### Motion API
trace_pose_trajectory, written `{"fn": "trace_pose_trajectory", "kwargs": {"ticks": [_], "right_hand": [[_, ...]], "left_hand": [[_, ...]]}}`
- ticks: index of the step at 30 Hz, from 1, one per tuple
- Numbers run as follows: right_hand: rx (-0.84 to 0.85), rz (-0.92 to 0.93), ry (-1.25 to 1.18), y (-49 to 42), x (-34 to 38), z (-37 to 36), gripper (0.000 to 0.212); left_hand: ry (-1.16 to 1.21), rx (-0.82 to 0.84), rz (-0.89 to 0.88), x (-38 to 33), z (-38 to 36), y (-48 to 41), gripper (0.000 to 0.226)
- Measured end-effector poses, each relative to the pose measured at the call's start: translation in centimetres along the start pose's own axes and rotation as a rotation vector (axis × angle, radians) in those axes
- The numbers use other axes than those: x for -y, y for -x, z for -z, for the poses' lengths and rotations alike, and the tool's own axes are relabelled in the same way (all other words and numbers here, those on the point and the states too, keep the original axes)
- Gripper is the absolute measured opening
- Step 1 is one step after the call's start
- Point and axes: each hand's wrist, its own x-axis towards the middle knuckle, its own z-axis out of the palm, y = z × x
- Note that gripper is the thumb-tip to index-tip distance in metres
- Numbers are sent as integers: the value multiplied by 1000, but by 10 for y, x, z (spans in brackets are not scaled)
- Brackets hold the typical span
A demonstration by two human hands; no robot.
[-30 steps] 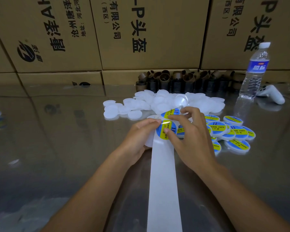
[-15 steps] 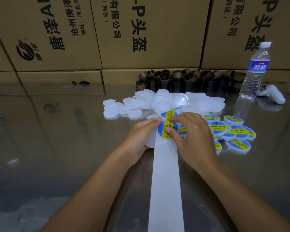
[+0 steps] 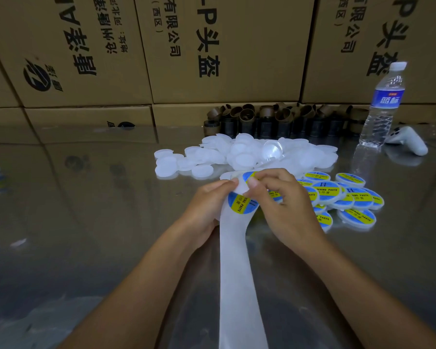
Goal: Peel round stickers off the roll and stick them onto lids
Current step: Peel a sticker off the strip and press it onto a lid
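My right hand (image 3: 287, 205) pinches a round blue-and-yellow sticker (image 3: 248, 176) between thumb and forefinger; my left hand (image 3: 204, 207) curls round the glossy white backing strip (image 3: 237, 273) — a second sticker (image 3: 241, 204) lies flat on it; beyond lies a heap of translucent plain lids (image 3: 237, 152); my right knuckles hide part of the labelled lids (image 3: 358, 197) — a ribbed water bottle (image 3: 383, 104) stands far right.

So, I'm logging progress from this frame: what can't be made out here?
Head view.
Upper sticker: mostly under right hand thumb; peeled free or not, unclear.
Strip: top hidden behind left hand and right hand; bottom cut off by the frame edge.
Labelled lids: nearest ones hidden by right hand, so no count.
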Motion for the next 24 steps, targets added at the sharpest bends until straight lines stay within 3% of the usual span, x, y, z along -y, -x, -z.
{"fn": "trace_pose_trajectory", "kwargs": {"ticks": [6,13,17,20,24], "right_hand": [[-4,-173,-209,-4,2,1,55],[-159,-370,-411,-12,2,10,66],[-232,-226,-506,-11,4,12,39],[-210,-107,-472,-9,5,12,22],[-202,-41,-434,-8,8,13,35]], "left_hand": [[-22,-28,-28,2,1,1,30],[-36,-122,-42,5,-1,-1,14],[22,-262,-88,2,1,-7,13],[252,-334,-148,-6,5,-8,13],[587,-90,-139,-14,5,-2,23]]}}
